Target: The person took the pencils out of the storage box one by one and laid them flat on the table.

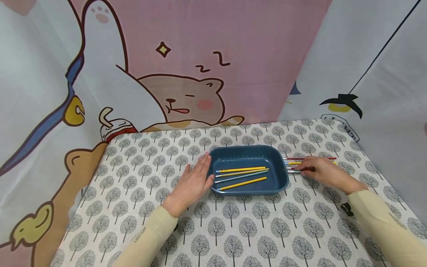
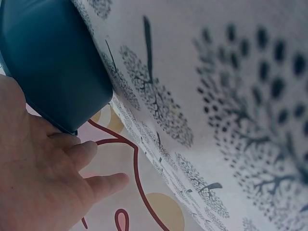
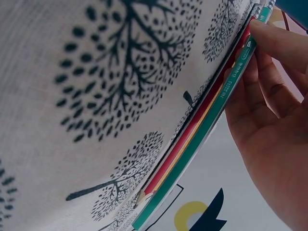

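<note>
A dark blue rectangular dish (image 1: 248,191) stands on the cloth with several pencils lying in it, among them a yellow pencil (image 1: 243,184) and a teal pencil (image 1: 241,177). My left hand (image 1: 191,182) rests against the dish's left rim, fingers extended; the left wrist view shows the hand beside the dish wall (image 2: 62,62). Right of the dish, my right hand (image 1: 325,173) pinches a green pencil (image 3: 207,118) between thumb and fingers. Just behind it lie a red pencil (image 3: 185,134) and a yellow pencil (image 1: 293,163), partly hidden by the hand in the head view.
The table is covered by a white cloth (image 1: 133,211) with a grey tree print. Behind it hangs a curtain (image 1: 267,55) with cartoon animals, and more printed fabric closes off both sides. A small black object (image 1: 347,209) shows by the right wrist.
</note>
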Available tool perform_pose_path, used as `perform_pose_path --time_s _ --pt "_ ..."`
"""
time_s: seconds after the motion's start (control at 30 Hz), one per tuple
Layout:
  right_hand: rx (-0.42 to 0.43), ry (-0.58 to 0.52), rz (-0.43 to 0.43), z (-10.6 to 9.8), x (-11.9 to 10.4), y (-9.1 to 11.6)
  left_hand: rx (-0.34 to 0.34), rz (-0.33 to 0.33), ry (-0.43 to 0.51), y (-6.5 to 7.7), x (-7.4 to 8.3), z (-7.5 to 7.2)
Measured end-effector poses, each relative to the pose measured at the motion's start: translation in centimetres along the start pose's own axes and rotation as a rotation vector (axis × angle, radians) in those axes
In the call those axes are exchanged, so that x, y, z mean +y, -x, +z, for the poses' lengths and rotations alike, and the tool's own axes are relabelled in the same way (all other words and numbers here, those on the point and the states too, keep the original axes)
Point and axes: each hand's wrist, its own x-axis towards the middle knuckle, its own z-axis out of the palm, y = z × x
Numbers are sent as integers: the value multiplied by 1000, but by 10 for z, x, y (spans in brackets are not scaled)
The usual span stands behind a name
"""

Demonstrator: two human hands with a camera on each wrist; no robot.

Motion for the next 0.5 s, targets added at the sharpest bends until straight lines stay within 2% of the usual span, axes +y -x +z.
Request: perform_pose_path --time_s 0.5 --pt "-32 4 9 2 0 -3 0 1 7 -1 -2 2"
